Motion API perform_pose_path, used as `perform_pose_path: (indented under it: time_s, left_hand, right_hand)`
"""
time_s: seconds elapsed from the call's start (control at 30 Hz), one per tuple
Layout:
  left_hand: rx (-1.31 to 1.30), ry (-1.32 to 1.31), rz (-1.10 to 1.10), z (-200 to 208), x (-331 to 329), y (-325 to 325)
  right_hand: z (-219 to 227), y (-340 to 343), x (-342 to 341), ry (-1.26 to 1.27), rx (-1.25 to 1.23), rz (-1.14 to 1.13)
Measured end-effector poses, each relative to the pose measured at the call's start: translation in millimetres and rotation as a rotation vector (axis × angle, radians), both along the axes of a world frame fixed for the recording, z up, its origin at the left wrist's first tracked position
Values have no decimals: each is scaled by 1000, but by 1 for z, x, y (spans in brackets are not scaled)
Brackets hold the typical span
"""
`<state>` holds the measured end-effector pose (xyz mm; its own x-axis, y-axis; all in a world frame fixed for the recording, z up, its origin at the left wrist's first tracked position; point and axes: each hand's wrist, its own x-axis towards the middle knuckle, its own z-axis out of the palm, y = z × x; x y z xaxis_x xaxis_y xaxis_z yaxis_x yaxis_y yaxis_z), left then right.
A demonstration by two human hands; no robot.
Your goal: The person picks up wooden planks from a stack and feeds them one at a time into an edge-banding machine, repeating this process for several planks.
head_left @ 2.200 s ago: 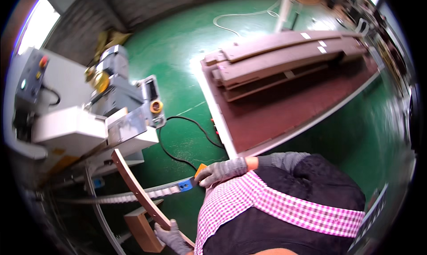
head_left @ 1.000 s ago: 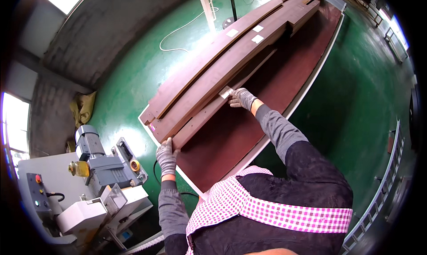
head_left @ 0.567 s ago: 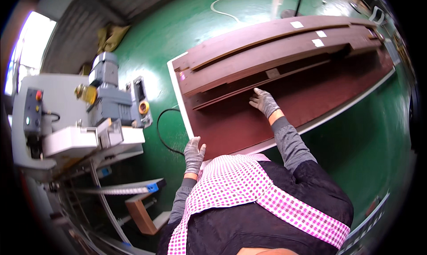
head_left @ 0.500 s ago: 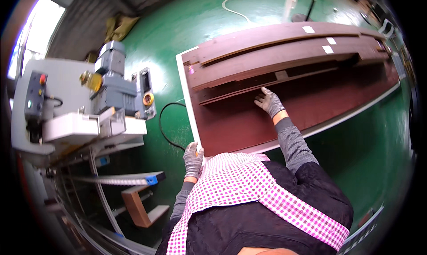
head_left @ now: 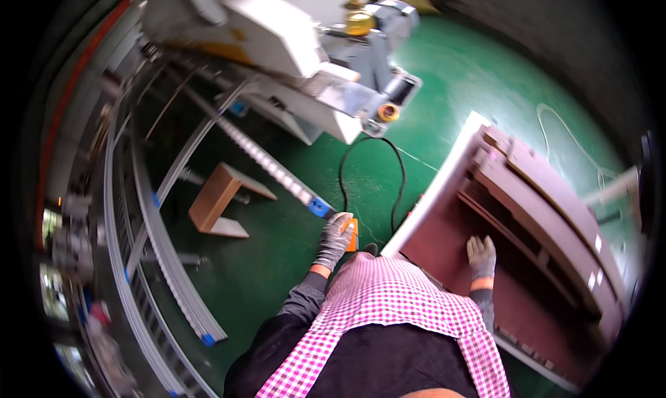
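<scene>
My left hand [head_left: 334,244], in a grey glove, is closed around a flat orange object [head_left: 352,235] whose kind I cannot make out. It is beside the blue end cap [head_left: 318,206] of a roller rail [head_left: 267,165]; whether it touches the rail, I cannot tell. My right hand [head_left: 481,260], also gloved, is open with its fingers up, over the dark red surface [head_left: 435,244] of a low, white-edged platform. Whether the palm rests on that surface is unclear. Just beyond it lie long brown boards [head_left: 534,183], stacked and stepped.
Upper left stands a white machine [head_left: 270,34] with a grey motor [head_left: 393,27] and a yellow cup [head_left: 359,20]. A black cable [head_left: 401,176] loops across the green floor. Curved metal rails [head_left: 166,259] and a brown U-shaped piece [head_left: 214,198] are to the left.
My view has swung left, so the platform now sits at the right and the machine nearer the middle. My left hand has come from the platform's corner to the rail's end.
</scene>
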<state>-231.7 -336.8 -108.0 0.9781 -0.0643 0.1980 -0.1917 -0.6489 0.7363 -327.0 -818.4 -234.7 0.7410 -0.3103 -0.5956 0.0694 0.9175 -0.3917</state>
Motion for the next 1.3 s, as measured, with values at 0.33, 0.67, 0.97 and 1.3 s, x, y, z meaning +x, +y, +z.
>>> perform_pose_path:
  time_s: [0.33,0.67,0.97,1.3]
  left_hand:
    - [-393,-106,253,29,15,94]
    - [-517,-181,486,26,42,189]
    - [-406,-270,525,37,84,235]
    - [-19,-370,551,83,134,297]
  right_hand:
    - [-1,97,27,369,-366,312]
    - [3,115,51,536,-450,332]
    - [-8,107,48,538,-433,327]
    - [-6,113,49,567,-461,276]
